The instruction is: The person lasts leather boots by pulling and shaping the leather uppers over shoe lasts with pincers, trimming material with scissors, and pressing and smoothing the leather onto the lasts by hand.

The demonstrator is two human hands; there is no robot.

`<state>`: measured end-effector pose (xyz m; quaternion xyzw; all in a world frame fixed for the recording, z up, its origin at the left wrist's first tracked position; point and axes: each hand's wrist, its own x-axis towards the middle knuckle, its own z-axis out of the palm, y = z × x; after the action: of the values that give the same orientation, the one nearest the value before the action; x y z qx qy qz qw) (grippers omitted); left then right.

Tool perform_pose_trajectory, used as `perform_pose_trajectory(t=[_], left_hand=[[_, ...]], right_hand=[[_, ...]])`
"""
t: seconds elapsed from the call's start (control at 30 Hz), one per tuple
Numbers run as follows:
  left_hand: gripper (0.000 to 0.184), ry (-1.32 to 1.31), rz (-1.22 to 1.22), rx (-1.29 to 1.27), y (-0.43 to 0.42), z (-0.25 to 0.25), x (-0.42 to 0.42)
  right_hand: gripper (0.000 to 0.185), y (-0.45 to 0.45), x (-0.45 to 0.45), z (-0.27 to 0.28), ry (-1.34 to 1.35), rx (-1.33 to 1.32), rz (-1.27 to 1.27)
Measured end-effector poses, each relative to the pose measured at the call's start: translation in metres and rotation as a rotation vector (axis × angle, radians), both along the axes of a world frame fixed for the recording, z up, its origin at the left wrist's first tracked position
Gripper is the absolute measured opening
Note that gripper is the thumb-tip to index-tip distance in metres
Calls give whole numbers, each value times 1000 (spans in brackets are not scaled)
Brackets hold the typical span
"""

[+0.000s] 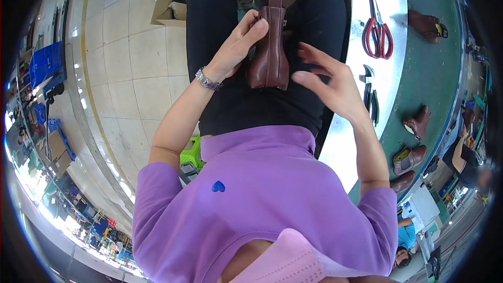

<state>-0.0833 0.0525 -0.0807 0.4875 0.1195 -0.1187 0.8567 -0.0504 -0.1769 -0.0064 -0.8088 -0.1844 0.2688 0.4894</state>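
A brown leather boot upper (269, 55) stands over my lap, its back seam and a pull tab at the top facing me. My left hand (242, 42) is closed around its left side, with the thumb lying on the leather. To the right of the boot, my right hand (331, 81) hangs apart from it, fingers spread and nothing in them. The boot's far side and most of my left fingertips are hidden.
Red-handled scissors (377, 39) and dark-handled pliers (371, 97) lie on the white bench at my right. Beyond it, a green conveyor (432, 81) carries several brown boots (417, 122). A cardboard box (170, 2) and a green stool (192, 153) are on my left.
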Motion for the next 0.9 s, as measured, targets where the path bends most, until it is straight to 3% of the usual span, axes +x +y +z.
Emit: perform_pose_trajectory(t=[0.07, 0.17, 0.33, 0.43, 0.53, 0.67, 0.77, 0.9], left_hand=[[35, 5, -18, 21, 4, 5, -2], [37, 38, 2, -3, 3, 13, -7], [36, 51, 10, -31, -1, 14, -11], [49, 34, -11, -33, -4, 8, -12], [82, -32, 52, -175, -5, 1, -14], [137, -329, -342, -80, 25, -45, -37], [147, -306, -348, 380, 5, -25, -46], [142, -376, -192, 347, 0, -13, -36]], right_hand=[[54, 28, 6, 9, 33, 32, 98], [48, 41, 21, 9, 68, -123, 239], [48, 46, 19, 16, -24, -283, 281], [47, 45, 16, 21, -40, -293, 265], [46, 40, 7, 10, -83, -164, 175], [51, 32, -4, 6, -51, -46, 33], [55, 30, -8, -2, -20, -5, 7], [61, 29, 0, 8, -2, 52, 59]])
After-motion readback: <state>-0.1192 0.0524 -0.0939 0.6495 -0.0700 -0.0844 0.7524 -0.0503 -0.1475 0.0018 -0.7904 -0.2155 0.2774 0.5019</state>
